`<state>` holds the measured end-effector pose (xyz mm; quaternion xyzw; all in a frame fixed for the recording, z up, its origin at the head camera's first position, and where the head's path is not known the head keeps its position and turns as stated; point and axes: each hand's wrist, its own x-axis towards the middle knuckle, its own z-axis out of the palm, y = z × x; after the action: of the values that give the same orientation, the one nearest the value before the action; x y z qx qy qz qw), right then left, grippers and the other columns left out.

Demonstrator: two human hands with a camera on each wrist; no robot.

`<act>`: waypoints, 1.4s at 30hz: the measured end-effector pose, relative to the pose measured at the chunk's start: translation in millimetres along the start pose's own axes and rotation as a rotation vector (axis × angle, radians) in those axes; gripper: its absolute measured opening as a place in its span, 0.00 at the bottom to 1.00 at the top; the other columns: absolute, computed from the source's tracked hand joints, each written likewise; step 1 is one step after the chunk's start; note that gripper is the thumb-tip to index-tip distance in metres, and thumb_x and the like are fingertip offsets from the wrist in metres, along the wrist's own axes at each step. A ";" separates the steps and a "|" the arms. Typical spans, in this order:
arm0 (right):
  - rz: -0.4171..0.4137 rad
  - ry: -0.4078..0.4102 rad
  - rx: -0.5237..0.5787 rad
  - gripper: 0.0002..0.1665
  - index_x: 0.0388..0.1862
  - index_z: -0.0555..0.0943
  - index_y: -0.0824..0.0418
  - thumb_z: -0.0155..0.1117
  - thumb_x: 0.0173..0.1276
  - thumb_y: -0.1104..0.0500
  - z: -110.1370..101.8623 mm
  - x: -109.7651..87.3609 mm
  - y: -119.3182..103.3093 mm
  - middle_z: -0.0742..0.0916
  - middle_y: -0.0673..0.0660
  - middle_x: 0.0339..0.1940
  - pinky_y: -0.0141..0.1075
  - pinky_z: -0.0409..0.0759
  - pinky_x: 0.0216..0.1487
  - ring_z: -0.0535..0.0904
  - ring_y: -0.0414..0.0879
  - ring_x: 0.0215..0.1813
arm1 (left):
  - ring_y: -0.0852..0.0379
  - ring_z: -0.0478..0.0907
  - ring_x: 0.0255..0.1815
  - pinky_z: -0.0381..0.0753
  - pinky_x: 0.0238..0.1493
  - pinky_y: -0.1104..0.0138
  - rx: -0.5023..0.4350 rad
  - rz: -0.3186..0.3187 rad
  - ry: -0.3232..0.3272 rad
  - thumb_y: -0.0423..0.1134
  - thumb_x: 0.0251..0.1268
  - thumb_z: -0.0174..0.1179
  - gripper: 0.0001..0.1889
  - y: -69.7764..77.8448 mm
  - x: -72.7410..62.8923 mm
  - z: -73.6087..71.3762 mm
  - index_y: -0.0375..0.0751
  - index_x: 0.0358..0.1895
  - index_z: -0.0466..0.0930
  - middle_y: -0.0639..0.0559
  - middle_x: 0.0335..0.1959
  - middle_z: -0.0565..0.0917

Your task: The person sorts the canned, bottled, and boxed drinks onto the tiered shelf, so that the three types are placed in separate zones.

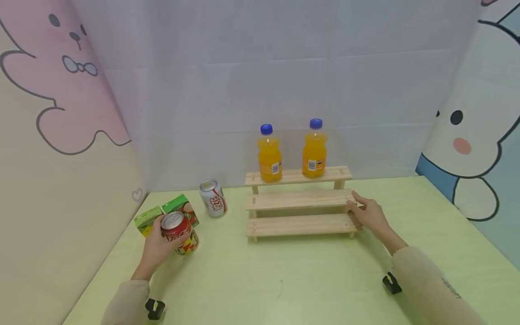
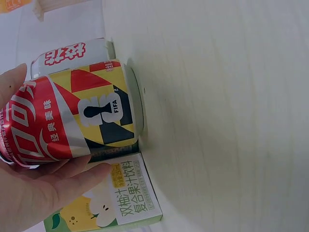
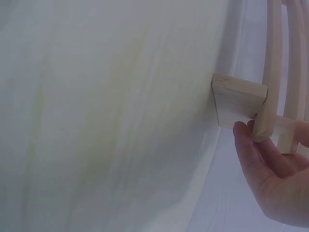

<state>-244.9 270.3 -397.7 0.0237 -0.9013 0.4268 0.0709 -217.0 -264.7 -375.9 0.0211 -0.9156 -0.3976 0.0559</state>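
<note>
My left hand (image 1: 156,248) grips a red cola can (image 1: 188,245) with a yellow and black pattern low on its side. Behind that can stand two green juice cartons, a lighter one (image 1: 147,220) and a darker one (image 1: 177,204). The left wrist view shows the can (image 2: 96,104) upright close to the table, beside a juice carton (image 2: 130,193). At the right end of a three-step wooden rack (image 1: 298,199), my right hand (image 1: 373,220) holds the side of the lower steps. Its fingers curl under a step (image 3: 268,108) in the right wrist view.
On the rack's top step stand two orange drink bottles, left (image 1: 270,155) and right (image 1: 314,151), with blue caps. A silver-white can (image 1: 213,198) is between the cartons and rack. Black clips (image 1: 155,309) lie near each forearm. A pale curtain (image 1: 284,81) hangs behind the table.
</note>
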 end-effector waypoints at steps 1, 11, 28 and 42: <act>0.003 0.001 -0.001 0.35 0.67 0.56 0.71 0.46 0.72 0.48 0.2 -0.1 -0.1 0.83 0.71 0.38 0.32 0.68 0.18 0.75 0.42 0.23 | 0.34 0.61 0.60 0.64 0.57 0.44 0.001 0.000 0.004 0.48 0.52 0.66 0.48 0.0 0.2 0.4 0.33 0.68 0.43 0.29 0.60 0.62; 0.020 0.002 0.020 0.34 0.67 0.56 0.70 0.47 0.72 0.49 -0.6 -0.7 -2.1 0.84 0.69 0.38 0.32 0.68 0.18 0.75 0.42 0.25 | 0.34 0.64 0.58 0.67 0.55 0.44 0.018 0.030 0.062 0.47 0.52 0.66 0.44 1.0 0.8 2.9 0.32 0.65 0.48 0.29 0.58 0.65; 0.016 0.009 0.010 0.33 0.67 0.57 0.70 0.47 0.72 0.50 -0.1 -1.6 -3.0 0.82 0.72 0.41 0.33 0.68 0.18 0.78 0.45 0.30 | 0.35 0.68 0.54 0.70 0.50 0.44 0.036 0.159 0.126 0.44 0.47 0.70 0.41 12.7 1.7 6.9 0.32 0.61 0.57 0.30 0.53 0.70; 0.021 0.009 0.002 0.34 0.67 0.56 0.69 0.46 0.72 0.49 1.1 -2.3 -2.9 0.81 0.72 0.42 0.34 0.70 0.22 0.79 0.60 0.42 | 0.37 0.74 0.49 0.75 0.46 0.48 0.010 0.242 0.158 0.42 0.44 0.72 0.38 35.6 3.1 7.3 0.33 0.58 0.62 0.31 0.49 0.75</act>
<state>-242.5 267.6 -396.5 0.0124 -0.9007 0.4285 0.0706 -220.8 -235.3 -354.6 -0.0578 -0.9062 -0.3803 0.1753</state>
